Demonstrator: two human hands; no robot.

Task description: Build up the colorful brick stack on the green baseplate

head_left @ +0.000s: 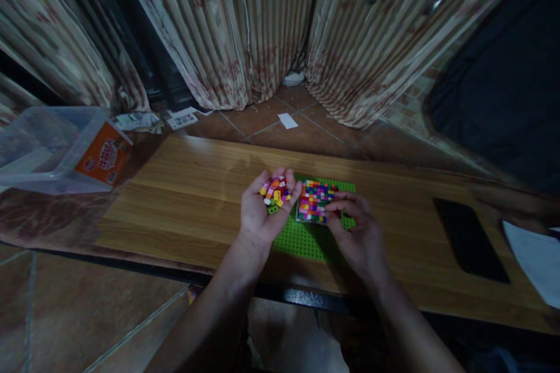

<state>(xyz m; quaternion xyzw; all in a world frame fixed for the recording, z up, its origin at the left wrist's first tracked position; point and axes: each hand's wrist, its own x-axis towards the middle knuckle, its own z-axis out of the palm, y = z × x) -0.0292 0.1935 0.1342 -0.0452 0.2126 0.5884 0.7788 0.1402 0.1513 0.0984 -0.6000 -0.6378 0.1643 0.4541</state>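
Note:
My left hand (259, 210) is cupped palm up and holds a small heap of colourful toy bricks (276, 193) in pink, yellow, white, orange and green. It is just left of a multicoloured brick panel (312, 198), whose small bricks sit tightly side by side. That panel rests on a green studded baseplate (297, 242). At the panel's right edge is my right hand (356, 227), thumb and fingers curled together in a pinch. Whatever lies between those fingertips is too small or hidden to make out. Part of the panel and baseplate is covered by this hand.
The wooden tabletop (184, 192) bears a dark flat tablet-like slab (470, 239) and white paper (536, 259) to the right. On the left is a clear plastic bin (48, 178) with an orange label. Behind the table hang patterned curtains (245, 35); a white card (287, 120) lies on the tiled floor.

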